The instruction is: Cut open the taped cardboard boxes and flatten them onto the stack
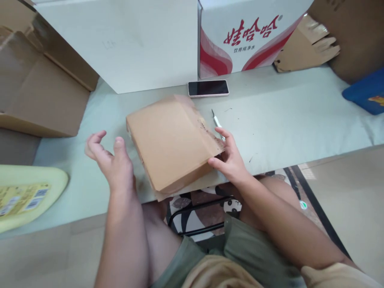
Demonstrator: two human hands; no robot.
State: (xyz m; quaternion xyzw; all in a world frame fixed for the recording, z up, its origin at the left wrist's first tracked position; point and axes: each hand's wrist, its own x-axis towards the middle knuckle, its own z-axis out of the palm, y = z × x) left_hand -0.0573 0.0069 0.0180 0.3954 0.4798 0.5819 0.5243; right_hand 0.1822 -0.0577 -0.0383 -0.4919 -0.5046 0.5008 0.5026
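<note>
A flat brown cardboard box (171, 142) with ragged edges lies tilted near the front edge of the cloth-covered table. My right hand (229, 158) is at its right corner, the thumb against the cardboard and the index finger raised; the other fingers are partly hidden. To the left of the box, my left hand (112, 160) is held apart from it, with thumb and fingers spread and nothing in them. A slim craft knife (216, 120) with a dark tip lies just beyond my right hand, its near end hidden by the fingers.
Behind the box lies a phone (208, 88), in front of a large white box (135, 44) and a red-and-white carton (240, 44). Cardboard boxes (45, 88) stand left, above a yellow bottle (30, 196). A torn cardboard piece (300, 52) and blue object (367, 94) are right.
</note>
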